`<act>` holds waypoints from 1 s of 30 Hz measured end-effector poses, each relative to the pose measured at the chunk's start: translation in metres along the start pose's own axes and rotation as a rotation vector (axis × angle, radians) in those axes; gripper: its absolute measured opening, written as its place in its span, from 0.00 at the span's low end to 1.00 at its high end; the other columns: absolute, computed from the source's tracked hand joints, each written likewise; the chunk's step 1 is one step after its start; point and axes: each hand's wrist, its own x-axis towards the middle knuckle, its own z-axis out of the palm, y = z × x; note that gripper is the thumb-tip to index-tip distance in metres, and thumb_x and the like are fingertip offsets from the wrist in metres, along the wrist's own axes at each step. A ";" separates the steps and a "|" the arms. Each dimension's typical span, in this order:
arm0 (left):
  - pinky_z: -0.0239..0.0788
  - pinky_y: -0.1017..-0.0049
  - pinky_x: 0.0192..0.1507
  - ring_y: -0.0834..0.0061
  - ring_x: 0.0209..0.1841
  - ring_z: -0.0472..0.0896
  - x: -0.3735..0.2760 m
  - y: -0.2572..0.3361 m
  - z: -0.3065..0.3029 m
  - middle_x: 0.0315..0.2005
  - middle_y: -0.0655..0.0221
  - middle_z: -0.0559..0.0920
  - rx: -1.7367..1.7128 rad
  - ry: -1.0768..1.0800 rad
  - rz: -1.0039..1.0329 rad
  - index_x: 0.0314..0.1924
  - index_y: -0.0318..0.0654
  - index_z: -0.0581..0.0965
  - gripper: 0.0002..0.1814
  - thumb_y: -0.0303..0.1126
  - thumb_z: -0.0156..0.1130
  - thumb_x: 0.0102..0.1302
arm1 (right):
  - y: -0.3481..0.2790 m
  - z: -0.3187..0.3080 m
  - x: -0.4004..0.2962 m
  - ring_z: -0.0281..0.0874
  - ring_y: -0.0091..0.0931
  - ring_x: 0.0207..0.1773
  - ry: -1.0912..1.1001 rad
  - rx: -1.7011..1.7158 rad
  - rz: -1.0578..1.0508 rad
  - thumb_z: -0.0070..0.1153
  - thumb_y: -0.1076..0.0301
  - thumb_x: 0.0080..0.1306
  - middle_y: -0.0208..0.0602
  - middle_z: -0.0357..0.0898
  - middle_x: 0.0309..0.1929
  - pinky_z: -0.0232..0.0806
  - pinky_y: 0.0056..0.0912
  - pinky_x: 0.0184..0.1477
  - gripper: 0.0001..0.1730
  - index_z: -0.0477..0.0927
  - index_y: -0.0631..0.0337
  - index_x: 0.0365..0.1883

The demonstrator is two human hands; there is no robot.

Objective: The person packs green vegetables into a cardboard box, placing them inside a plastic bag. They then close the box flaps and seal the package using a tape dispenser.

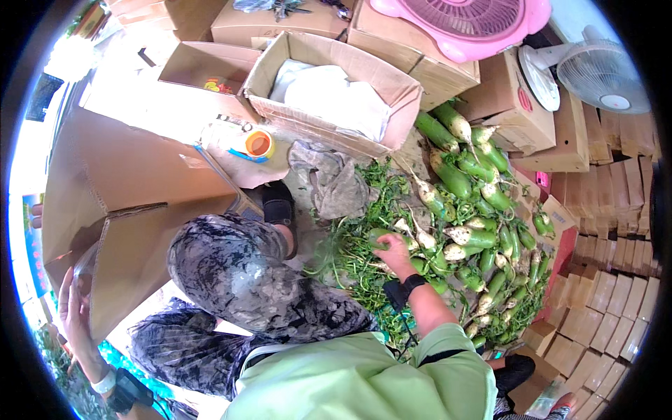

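Green-and-white radishes (475,236) with soil on them lie in a large pile at the right, among cut leaves. My right hand (392,252) is at the pile's near left edge, its fingers on a green radish (379,237); I cannot tell how firmly they close on it. My left hand (76,302), far left, lies with fingers spread against the outer side of a tall cardboard box (142,247) that stands beside my legs. Loose green leaves and stems (362,262) lie between my knee and the radishes. A grey cloth (336,181) lies crumpled beyond my foot.
A carton holding white bags (252,89) stands ahead, beside a smaller carton (205,60). A roll of orange tape (259,143) lies near my foot. A pink fan (467,26) and a white fan (598,73) rest on boxes. Stacked cartons (604,294) line the right; another person's foot (564,403) shows lower right.
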 end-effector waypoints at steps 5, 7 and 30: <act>0.59 0.95 0.28 0.93 0.29 0.71 -0.001 0.001 -0.012 0.40 0.74 0.79 -0.047 -0.081 -0.040 0.58 0.34 0.72 0.19 0.29 0.55 0.69 | 0.023 -0.020 0.009 0.61 0.37 0.63 -0.062 -0.295 0.218 0.60 0.71 0.50 0.36 0.68 0.58 0.57 0.49 0.60 0.33 0.69 0.45 0.58; 0.59 0.93 0.27 0.93 0.27 0.70 -0.010 0.004 0.000 0.39 0.75 0.79 -0.039 -0.014 0.001 0.57 0.34 0.73 0.18 0.30 0.55 0.68 | 0.012 -0.026 0.015 0.59 0.34 0.65 -0.161 -0.527 0.218 0.60 0.68 0.51 0.33 0.68 0.58 0.53 0.51 0.61 0.34 0.69 0.44 0.59; 0.68 0.82 0.45 0.82 0.44 0.76 -0.014 0.043 -0.019 0.44 0.70 0.80 -0.123 -0.322 -0.165 0.53 0.33 0.76 0.15 0.28 0.56 0.67 | -0.043 -0.136 -0.002 0.71 0.36 0.53 0.102 0.037 0.144 0.67 0.76 0.41 0.44 0.68 0.52 0.67 0.42 0.55 0.48 0.59 0.62 0.62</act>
